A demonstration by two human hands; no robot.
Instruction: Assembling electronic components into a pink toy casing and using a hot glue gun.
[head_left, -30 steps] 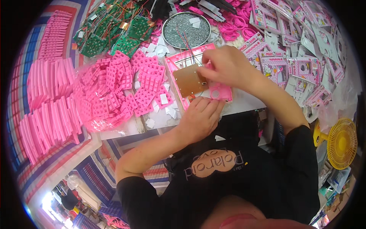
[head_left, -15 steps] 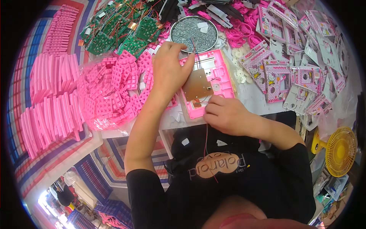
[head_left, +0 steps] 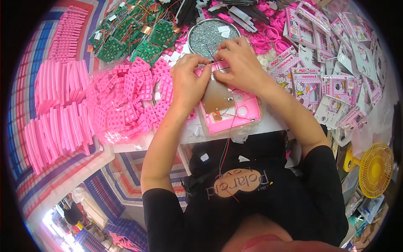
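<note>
A pink plastic case (head_left: 228, 126) lies open side up at the table's front edge. A brown circuit board (head_left: 216, 98) sits inside it, with thin wires near its lower end. My left hand (head_left: 189, 80) grips the case's far left corner between thumb and fingers. Beside it, my right hand (head_left: 241, 65) is closed over the far edge, its thumb inside and its fingers beyond. Dark thin wires (head_left: 210, 51) rise over that edge between my fingertips; whether either hand pinches them is hard to see. Red and dark wires (head_left: 226, 151) hang from the near side over my shirt.
A round metal tray (head_left: 189, 38) of small screws stands just beyond the case. Left are a bag of pink keypads (head_left: 121, 96), stacked pink parts (head_left: 58, 130) and green circuit boards (head_left: 161, 33). Printed panels (head_left: 306, 90) pile up right, above a yellow fan (head_left: 375, 170).
My right hand has moved from the case's near side up to its far edge, beside my left hand. My left hand has shifted slightly down and closed more on the corner.
</note>
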